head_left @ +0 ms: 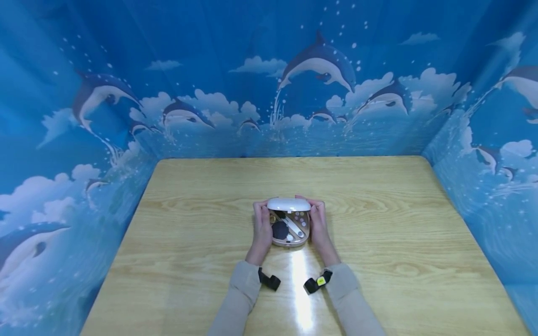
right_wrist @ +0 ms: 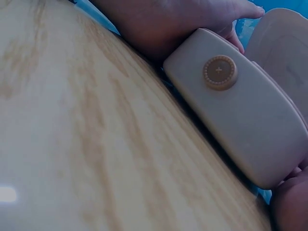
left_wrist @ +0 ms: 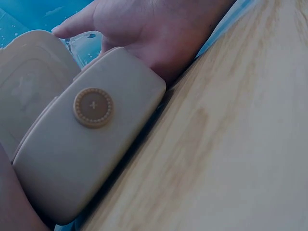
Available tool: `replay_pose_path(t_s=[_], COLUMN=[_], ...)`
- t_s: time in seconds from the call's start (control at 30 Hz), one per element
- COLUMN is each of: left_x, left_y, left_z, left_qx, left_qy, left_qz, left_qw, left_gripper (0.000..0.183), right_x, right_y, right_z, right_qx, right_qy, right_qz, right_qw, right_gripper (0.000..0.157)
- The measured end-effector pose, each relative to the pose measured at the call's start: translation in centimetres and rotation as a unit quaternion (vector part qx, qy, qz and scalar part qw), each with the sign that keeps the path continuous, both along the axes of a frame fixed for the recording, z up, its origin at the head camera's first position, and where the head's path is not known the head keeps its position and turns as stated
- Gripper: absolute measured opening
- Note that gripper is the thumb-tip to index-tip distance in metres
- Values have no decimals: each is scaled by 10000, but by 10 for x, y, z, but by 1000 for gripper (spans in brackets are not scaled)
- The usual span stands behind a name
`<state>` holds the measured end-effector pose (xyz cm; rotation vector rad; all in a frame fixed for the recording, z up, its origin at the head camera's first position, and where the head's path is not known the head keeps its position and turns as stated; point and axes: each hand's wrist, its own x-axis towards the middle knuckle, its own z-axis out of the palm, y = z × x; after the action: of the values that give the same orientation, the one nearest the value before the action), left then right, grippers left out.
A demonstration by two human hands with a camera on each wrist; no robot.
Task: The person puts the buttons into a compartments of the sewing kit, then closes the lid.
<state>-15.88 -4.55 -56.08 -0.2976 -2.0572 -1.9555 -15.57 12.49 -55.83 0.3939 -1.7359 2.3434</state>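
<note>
A small pale lidded case [head_left: 290, 243] is held between both hands at mid-table, its lid [head_left: 288, 204] raised. My left hand [head_left: 262, 228] grips its left side and my right hand [head_left: 318, 227] its right side, with thumbs toward me. Inside lie a long white-handled tool [head_left: 294, 227], a dark round piece [head_left: 280, 230] and several small pale discs [head_left: 300, 215]. Both wrist views show the smooth front wall, which carries a round brown knob [left_wrist: 94, 107] with a plus mark and beaded rim. The case's lower edge is close over the wood. Most fingers are hidden behind it.
The wood-grain table [head_left: 201, 205] extends around the case on all sides. A blue curtain [head_left: 227, 93] with dolphins and clouds closes off the back and both sides. Black straps with small cameras [head_left: 269, 281] sit at both wrists over light sleeves.
</note>
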Motion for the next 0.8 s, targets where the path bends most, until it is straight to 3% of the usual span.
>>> replay_pose_path(t_s=[0.3,0.5,0.63,0.8], left_x=[0,-1,5,13], left_y=[0,0,-1,0], left_z=[2,2,19,40], left_qx=[62,290,373,360], left_qy=[-223,-71,-70,-316], left_qz=[10,11,-162,-342], left_qw=[9997,9996,9991,9983], left_gripper=[39,28,29,32], right_x=[-1,-3,-4,-4], right_y=[1,1,2,4], right_z=[-2,-4,-6,-5], right_qx=[-200,-565,-658,-527], right_qy=[-147,93,228,181], right_qz=[-1,250,347,170], right_qw=[9997,9980,9970,9983], right_gripper=[37,43,44,46])
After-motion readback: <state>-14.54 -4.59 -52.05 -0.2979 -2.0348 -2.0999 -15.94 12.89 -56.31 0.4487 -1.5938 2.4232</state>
